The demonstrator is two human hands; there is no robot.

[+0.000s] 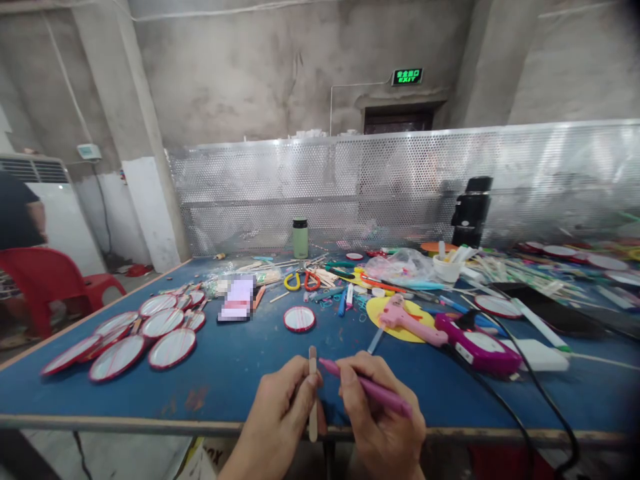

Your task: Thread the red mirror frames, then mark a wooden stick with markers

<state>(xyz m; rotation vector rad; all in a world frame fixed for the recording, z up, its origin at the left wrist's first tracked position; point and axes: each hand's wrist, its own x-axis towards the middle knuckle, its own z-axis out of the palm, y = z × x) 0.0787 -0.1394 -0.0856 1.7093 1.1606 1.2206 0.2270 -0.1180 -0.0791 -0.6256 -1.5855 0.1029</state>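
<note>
Between thumb and fingers, my left hand (280, 413) grips a wooden craft stick (313, 417) upright near the table's front edge. The stick's upper end looks brownish. My right hand (383, 417) is closed on a pink marker pen (380, 393), held like a writing tool. Its tip points left and is close to the stick's upper part; whether they touch I cannot tell. Just beyond my hands lies a round white disc with a red rim (299, 319). A pink hot glue gun (400, 317) rests on a yellow disc (375, 308) to the right.
Several red-rimmed discs (117, 357) are piled at the left, near a phone (237, 298). A green bottle (301, 239) stands at the back. Purple device (480, 347) and black cables (500, 400) lie at the right. Pliers, sticks and pens clutter the table (240, 393).
</note>
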